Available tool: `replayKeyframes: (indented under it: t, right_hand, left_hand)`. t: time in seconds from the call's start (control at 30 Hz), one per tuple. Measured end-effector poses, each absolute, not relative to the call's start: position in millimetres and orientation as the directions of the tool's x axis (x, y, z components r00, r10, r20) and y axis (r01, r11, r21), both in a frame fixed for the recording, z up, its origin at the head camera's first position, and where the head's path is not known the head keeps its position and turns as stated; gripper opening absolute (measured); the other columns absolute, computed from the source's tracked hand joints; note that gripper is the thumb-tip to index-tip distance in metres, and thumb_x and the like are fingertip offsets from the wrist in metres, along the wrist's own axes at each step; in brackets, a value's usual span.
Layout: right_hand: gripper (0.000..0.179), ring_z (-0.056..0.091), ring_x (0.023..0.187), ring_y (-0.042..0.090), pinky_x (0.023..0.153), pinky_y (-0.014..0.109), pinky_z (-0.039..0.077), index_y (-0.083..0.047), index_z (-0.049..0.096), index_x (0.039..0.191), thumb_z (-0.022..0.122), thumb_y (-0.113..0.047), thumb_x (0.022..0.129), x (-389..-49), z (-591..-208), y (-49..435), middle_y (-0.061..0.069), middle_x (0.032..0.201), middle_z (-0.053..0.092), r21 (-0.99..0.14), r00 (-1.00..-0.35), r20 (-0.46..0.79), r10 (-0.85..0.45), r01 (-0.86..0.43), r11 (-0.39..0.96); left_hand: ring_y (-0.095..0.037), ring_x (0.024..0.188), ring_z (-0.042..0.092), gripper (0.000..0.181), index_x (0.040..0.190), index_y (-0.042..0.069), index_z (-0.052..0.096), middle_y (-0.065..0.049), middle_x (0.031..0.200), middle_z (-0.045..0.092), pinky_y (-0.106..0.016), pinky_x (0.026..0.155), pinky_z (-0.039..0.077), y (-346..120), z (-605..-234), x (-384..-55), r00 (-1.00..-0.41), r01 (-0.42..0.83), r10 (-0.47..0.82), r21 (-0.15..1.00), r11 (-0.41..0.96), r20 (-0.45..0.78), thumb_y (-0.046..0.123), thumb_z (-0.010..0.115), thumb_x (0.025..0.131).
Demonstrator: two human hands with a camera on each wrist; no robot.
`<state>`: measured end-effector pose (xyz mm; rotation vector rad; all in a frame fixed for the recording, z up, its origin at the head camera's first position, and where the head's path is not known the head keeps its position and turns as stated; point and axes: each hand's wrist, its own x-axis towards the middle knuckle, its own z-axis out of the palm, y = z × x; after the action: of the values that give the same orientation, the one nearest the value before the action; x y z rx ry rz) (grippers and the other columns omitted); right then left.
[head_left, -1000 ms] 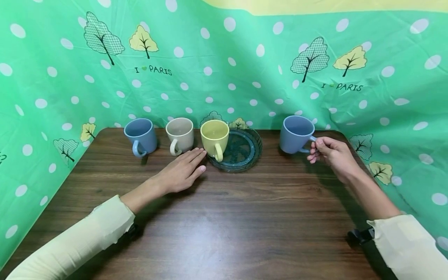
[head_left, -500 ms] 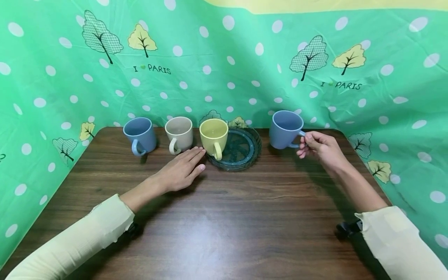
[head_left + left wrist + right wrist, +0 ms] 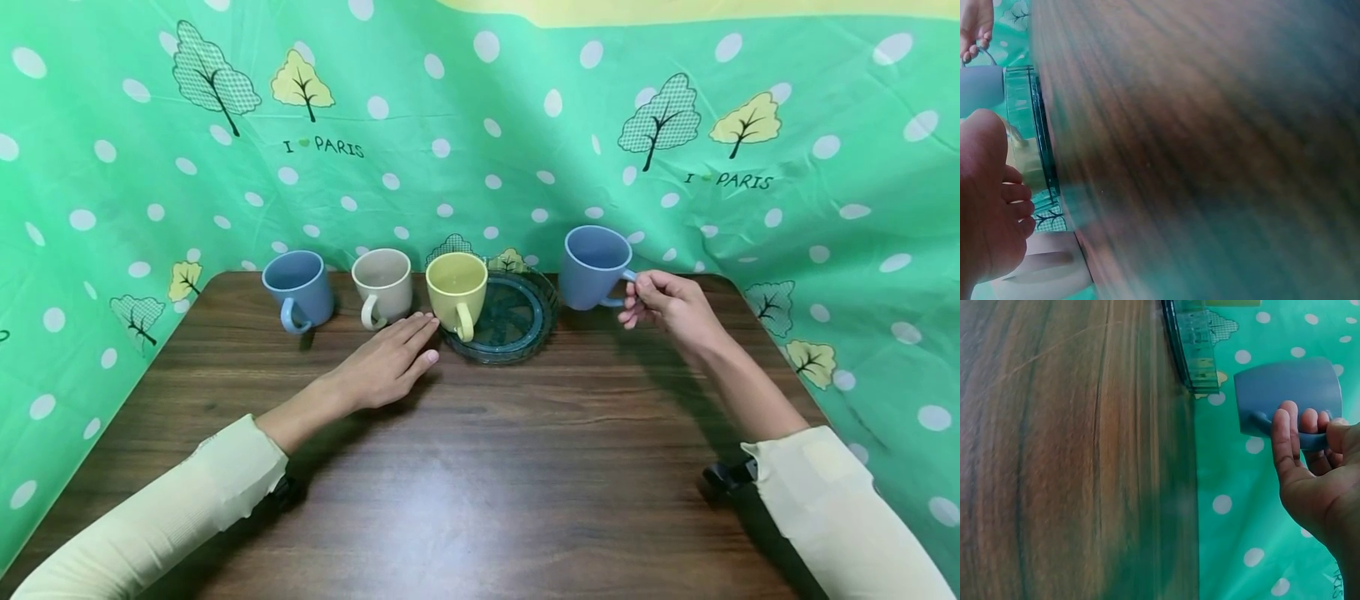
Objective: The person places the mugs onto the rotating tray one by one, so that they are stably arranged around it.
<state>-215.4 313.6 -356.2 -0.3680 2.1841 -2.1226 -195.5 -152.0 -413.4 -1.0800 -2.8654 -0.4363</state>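
Observation:
My right hand (image 3: 671, 312) pinches the handle of a blue mug (image 3: 588, 271), just right of a dark clear glass plate (image 3: 517, 354). In the right wrist view the mug (image 3: 1288, 390) hangs clear of the tabletop, my thumb and fingers at its handle. A yellow mug (image 3: 455, 287) stands upright on the plate's left part, handle toward me. My left hand (image 3: 386, 367) lies with straight fingers, fingertips right at the plate's left edge beside the yellow mug. Just behind those fingers is a whitish-grey mug (image 3: 384, 283); in the left wrist view its body (image 3: 1054, 265) shows beyond the hand.
A second blue mug (image 3: 300, 292) stands at the far left of the row, handle toward me. The dark wooden table (image 3: 480, 467) stretches in front. Its back edge meets a green dotted curtain (image 3: 480, 108) with printed trees.
My right hand has carried the blue mug left and slightly up, closer to the plate. My left hand and the other mugs have stayed in place.

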Motion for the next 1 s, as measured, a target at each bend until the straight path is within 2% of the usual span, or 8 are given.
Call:
replayKeyframes:
  t: [0.27, 0.57, 0.83, 1.0]
  right_hand:
    - [0.030, 0.081, 0.080, 0.015, 0.075, 0.029, 0.069, 0.003, 0.068, 0.107, 0.056, -0.021, 0.120, -218.4, -352.5, 303.8, 0.004, 0.092, 0.072, -0.988, -0.961, 0.138, -0.239, -0.149, 0.029]
    - [0.030, 0.080, 0.082, 0.015, 0.074, 0.030, 0.069, 0.004, 0.067, 0.108, 0.055, -0.021, 0.120, -219.9, -355.0, 292.0, 0.004, 0.094, 0.071, -0.988, -0.949, 0.143, -0.281, -0.154, 0.018]
    - [0.030, 0.080, 0.081, 0.014, 0.073, 0.029, 0.068, 0.002, 0.068, 0.107, 0.055, -0.021, 0.120, -221.9, -359.0, 281.5, 0.004, 0.093, 0.071, -0.984, -0.943, 0.146, -0.300, -0.170, 0.054]
    - [0.034, 0.081, 0.081, 0.012, 0.074, 0.029, 0.068, 0.008, 0.064, 0.110, 0.052, -0.021, 0.121, -222.5, -359.3, 276.2, 0.002, 0.094, 0.071, -0.978, -0.939, 0.128, -0.318, -0.172, 0.114]
  left_hand:
    - [-0.047, 0.170, 0.036, 0.062, 0.171, -0.007, 0.040, -0.029, 0.179, 0.039, -0.060, 0.141, 0.031, -151.7, -412.7, -196.3, -0.762, 0.644, 0.635, 0.244, 0.725, 0.122, 0.033, 0.044, 0.123]
    - [-0.047, 0.170, 0.036, 0.062, 0.170, -0.008, 0.041, -0.030, 0.178, 0.040, -0.060, 0.141, 0.032, -151.6, -412.3, -196.4, -0.759, 0.649, 0.640, 0.232, 0.725, 0.123, 0.033, 0.043, 0.123]
    - [-0.046, 0.170, 0.036, 0.063, 0.170, -0.008, 0.041, -0.030, 0.178, 0.040, -0.060, 0.141, 0.031, -151.3, -410.2, -195.4, -0.761, 0.646, 0.639, 0.229, 0.728, 0.113, 0.034, 0.043, 0.123]
    - [-0.047, 0.170, 0.037, 0.062, 0.170, -0.008, 0.041, -0.031, 0.178, 0.040, -0.060, 0.141, 0.031, -150.4, -409.9, -195.6, -0.758, 0.649, 0.642, 0.223, 0.727, 0.115, 0.033, 0.043, 0.123]
